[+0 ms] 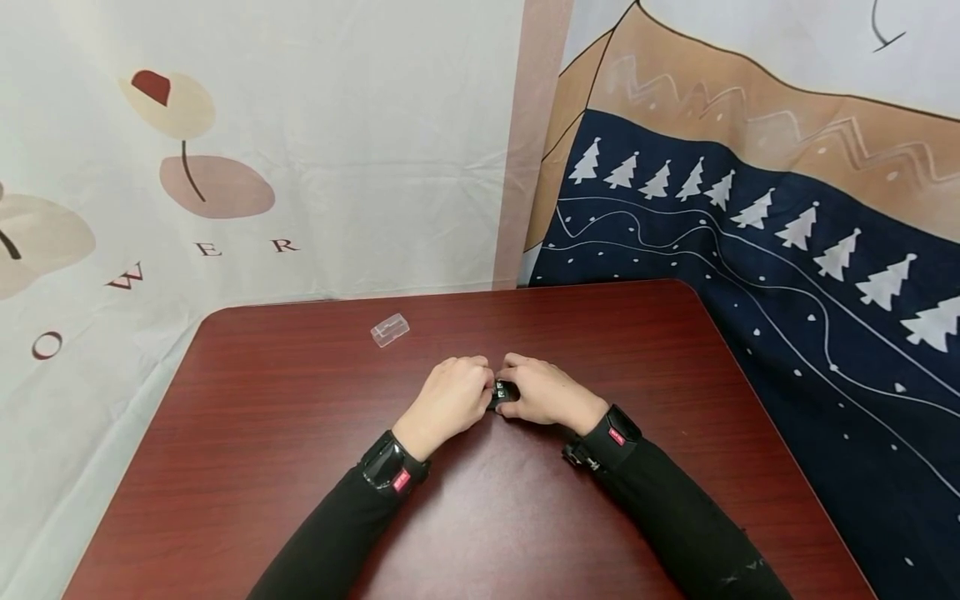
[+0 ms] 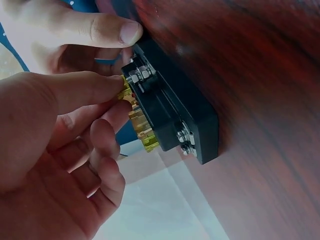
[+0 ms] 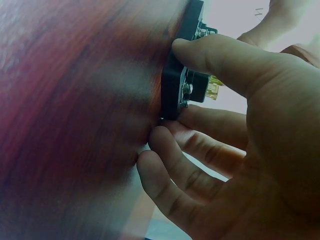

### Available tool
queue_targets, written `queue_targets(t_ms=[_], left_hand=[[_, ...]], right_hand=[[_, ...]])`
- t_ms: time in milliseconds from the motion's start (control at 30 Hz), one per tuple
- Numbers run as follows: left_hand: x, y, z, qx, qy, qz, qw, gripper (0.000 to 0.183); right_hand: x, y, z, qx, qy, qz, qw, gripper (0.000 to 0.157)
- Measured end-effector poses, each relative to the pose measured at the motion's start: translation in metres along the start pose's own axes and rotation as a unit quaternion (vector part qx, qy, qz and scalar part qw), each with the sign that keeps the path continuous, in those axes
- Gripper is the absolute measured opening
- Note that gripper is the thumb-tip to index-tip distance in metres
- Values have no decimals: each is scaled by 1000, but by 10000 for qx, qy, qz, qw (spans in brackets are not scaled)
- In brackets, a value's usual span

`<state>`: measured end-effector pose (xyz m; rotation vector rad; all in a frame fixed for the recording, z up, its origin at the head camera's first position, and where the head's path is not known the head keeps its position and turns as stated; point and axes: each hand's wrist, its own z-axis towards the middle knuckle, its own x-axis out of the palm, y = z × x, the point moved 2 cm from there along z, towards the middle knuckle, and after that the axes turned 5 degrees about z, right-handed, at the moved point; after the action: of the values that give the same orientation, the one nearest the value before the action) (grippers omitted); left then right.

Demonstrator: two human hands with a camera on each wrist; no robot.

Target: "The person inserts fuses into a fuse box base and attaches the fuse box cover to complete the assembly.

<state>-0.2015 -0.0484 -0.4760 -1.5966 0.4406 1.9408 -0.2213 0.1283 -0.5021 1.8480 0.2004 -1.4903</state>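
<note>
A black fuse block (image 2: 202,125) with metal screw terminals sits on the table between both hands. A row of yellow blade fuses (image 2: 141,125) stands in its raised middle. My left hand (image 1: 450,392) pinches the fuse at one end of that row between thumb and index finger, its other fingers curled. With the thumb on one side of the base and fingers at the other, my right hand (image 1: 547,392) grips the block. In the head view the hands hide most of it.
A small clear plastic case (image 1: 390,330) lies on the reddish-brown table (image 1: 300,417), beyond the hands and to the left. Printed cloths (image 1: 390,150) hang behind the table's far edge and along its right side.
</note>
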Motion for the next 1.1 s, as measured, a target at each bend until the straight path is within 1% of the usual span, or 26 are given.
queue_targets(t_ms=[200, 333, 467, 633, 867, 967, 1100], left_hand=[[0, 0, -1, -46, 62, -34, 10000, 17], [0, 1, -1, -65, 25, -60, 10000, 18], [0, 1, 0, -87, 56, -47, 9999, 18], [0, 1, 0, -131, 155, -29, 9998, 14], [0, 2, -2, -224, 274, -91, 9993, 6], [0, 3, -3, -263, 268, -156, 9992, 5], [-1, 6, -4, -311, 144, -183, 9992, 11]], right_hand=[[1, 0, 0, 2, -15, 18, 10000, 43], [1, 0, 0, -5, -25, 41, 10000, 43], [1, 0, 0, -41, -35, 43, 10000, 42], [1, -2, 0, -50, -44, 20, 10000, 39], [1, -1, -1, -7, 13, 38, 10000, 42], [0, -1, -1, -10, -9, 35, 10000, 40], [1, -1, 0, -43, -7, 0, 10000, 39]])
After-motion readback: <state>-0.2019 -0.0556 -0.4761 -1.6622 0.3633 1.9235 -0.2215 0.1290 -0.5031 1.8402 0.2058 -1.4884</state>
